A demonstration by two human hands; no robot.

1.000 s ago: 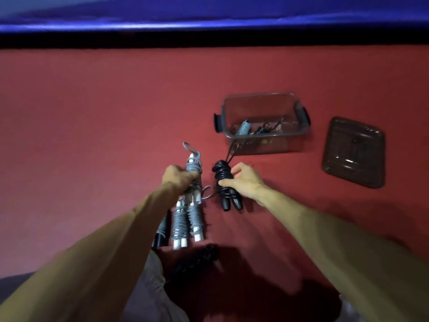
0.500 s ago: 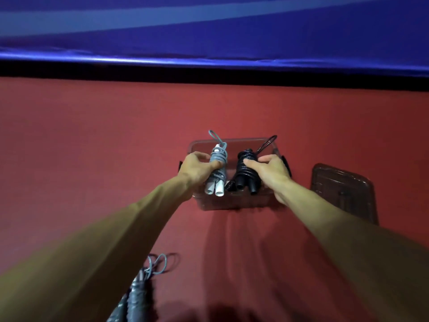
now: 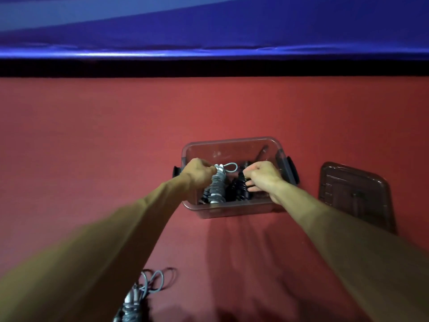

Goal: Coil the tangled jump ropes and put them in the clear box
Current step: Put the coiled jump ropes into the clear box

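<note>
Down into the clear box [image 3: 232, 211] have gone both bundles, which half a second ago were held above its rim; the head has tipped too, so the box sits lower in view.

Nearest me, at the bottom edge beside the left forearm, lie the leftover ropes [image 3: 135, 296], grey loops spilling onto the red surface [image 3: 92, 159]; these are not yet boxed. Further out the two arms reach forward side by side; the left hand [image 3: 198, 176] has its fingers curled tight round the upper end of the grey rope bundle [image 3: 218, 185]; the right hand [image 3: 265, 180] seems to pinch the top of the black rope bundle [image 3: 239, 189] with thumb and forefinger, its lower fingers spread loose.

Both bundles are inside the box, touching one another, grey on the left; each long axis runs from the handle ends, down against the near wall, up and away to the loops by the fingertips. Each therefore hangs straight below its own hand, so I judge letting go is all that remains here; the leftover ropes lie back toward the body, nearer the left hand.

Right of the box, apart from it, lies the lid [image 3: 355, 196]; beyond runs a blue band [image 3: 209, 31].
</note>
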